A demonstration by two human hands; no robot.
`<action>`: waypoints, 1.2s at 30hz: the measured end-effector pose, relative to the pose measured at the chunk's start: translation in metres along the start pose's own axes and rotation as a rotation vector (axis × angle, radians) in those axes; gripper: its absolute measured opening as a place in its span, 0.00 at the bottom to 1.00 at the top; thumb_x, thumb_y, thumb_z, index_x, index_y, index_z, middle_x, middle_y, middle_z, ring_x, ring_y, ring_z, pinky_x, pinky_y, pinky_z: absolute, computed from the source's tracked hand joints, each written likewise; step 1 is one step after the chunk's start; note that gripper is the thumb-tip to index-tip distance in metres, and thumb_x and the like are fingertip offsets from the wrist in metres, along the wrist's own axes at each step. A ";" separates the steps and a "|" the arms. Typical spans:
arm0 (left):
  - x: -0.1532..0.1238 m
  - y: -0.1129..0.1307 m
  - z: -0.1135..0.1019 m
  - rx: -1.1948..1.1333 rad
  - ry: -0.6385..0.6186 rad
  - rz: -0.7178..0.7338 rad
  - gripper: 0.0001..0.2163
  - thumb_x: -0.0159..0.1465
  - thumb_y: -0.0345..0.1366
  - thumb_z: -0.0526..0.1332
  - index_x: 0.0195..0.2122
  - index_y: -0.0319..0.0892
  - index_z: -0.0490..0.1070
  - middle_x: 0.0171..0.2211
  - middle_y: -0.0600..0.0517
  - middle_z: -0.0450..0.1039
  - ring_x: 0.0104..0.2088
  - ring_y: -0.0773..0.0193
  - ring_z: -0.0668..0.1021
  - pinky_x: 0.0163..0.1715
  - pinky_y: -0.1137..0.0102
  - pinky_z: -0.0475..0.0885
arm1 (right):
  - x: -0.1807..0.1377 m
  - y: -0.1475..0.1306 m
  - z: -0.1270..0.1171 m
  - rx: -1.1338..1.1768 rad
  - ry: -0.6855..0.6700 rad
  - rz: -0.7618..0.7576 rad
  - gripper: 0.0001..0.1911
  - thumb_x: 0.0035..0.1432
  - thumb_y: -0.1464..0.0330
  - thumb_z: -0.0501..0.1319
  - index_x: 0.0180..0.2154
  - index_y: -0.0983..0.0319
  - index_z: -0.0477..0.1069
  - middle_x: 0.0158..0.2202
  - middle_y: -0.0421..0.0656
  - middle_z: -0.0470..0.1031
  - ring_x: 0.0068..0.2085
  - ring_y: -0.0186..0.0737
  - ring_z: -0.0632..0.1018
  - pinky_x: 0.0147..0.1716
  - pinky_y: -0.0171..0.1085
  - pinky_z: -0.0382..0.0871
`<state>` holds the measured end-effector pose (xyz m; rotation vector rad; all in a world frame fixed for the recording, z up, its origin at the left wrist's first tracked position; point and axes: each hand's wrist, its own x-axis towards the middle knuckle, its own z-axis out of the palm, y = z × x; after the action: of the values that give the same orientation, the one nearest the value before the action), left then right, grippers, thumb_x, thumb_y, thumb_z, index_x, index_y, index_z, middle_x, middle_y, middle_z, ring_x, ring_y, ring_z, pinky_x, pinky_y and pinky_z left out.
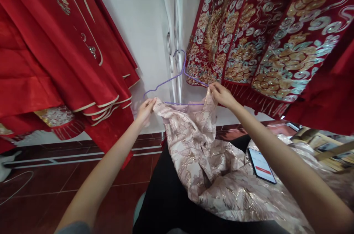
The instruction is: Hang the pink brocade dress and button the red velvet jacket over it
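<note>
A pale pink brocade dress point(190, 153) with a shiny floral pattern lies across my lap, its top edge lifted. My left hand point(146, 111) pinches the dress at its left upper corner, close to the left end of a purple hanger point(168, 80). At the other upper corner, my right hand point(221, 94) grips the dress's strap or shoulder beside the hanger's right arm. The hanger's lower bar passes behind or inside the neckline; exactly how the cloth sits on it is partly hidden. Its hook points up in front of the white doors.
A phone point(262, 166) with a lit screen rests on the dress. Red garments point(63, 49) hang at the left, and an embroidered red garment point(265, 42) hangs at the right. White cabinet doors point(135, 24) stand behind. Dark red tiles point(121, 193) cover the floor.
</note>
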<state>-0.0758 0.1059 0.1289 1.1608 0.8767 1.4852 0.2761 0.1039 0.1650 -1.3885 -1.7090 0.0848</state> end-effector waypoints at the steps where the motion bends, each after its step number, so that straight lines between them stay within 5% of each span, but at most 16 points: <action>1: -0.001 0.001 -0.009 0.050 0.062 0.057 0.14 0.50 0.43 0.69 0.32 0.39 0.76 0.31 0.52 0.75 0.31 0.68 0.75 0.34 0.73 0.68 | 0.001 0.004 0.000 0.010 -0.003 -0.003 0.18 0.61 0.53 0.49 0.37 0.58 0.70 0.29 0.41 0.75 0.31 0.41 0.73 0.34 0.38 0.65; 8: -0.002 -0.006 -0.060 0.153 0.247 0.099 0.20 0.42 0.40 0.74 0.35 0.36 0.78 0.34 0.46 0.78 0.33 0.63 0.78 0.40 0.67 0.72 | 0.003 0.009 -0.007 0.076 0.023 -0.004 0.21 0.58 0.49 0.52 0.34 0.59 0.71 0.29 0.41 0.75 0.30 0.39 0.72 0.33 0.36 0.62; 18: 0.002 -0.014 -0.071 0.131 0.247 0.034 0.22 0.41 0.38 0.74 0.38 0.36 0.78 0.34 0.45 0.79 0.33 0.62 0.79 0.41 0.66 0.73 | 0.004 0.007 -0.009 0.068 0.012 0.004 0.20 0.60 0.51 0.52 0.34 0.59 0.71 0.30 0.41 0.75 0.30 0.38 0.72 0.32 0.36 0.62; 29: 0.011 -0.008 -0.066 0.118 0.225 0.060 0.19 0.43 0.38 0.73 0.37 0.38 0.78 0.37 0.45 0.78 0.36 0.62 0.79 0.44 0.66 0.72 | 0.006 0.011 -0.010 0.072 -0.002 -0.013 0.21 0.59 0.50 0.52 0.35 0.60 0.72 0.29 0.40 0.74 0.29 0.38 0.72 0.30 0.35 0.62; 33: 0.031 0.015 -0.053 0.181 0.189 0.138 0.18 0.44 0.40 0.73 0.36 0.38 0.78 0.37 0.45 0.78 0.38 0.61 0.78 0.44 0.67 0.72 | 0.008 0.013 -0.010 0.127 -0.018 -0.031 0.23 0.59 0.50 0.51 0.34 0.61 0.73 0.30 0.41 0.75 0.31 0.39 0.73 0.31 0.35 0.64; 36: 0.042 0.040 -0.033 0.229 0.046 0.120 0.18 0.43 0.38 0.74 0.35 0.39 0.79 0.38 0.45 0.78 0.40 0.58 0.78 0.45 0.67 0.71 | 0.010 0.010 -0.013 0.187 -0.032 -0.035 0.24 0.57 0.49 0.52 0.35 0.62 0.74 0.32 0.42 0.77 0.33 0.41 0.74 0.32 0.37 0.65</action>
<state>-0.1191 0.1390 0.1663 1.3709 1.0456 1.5428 0.2924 0.1103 0.1728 -1.2243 -1.7049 0.2421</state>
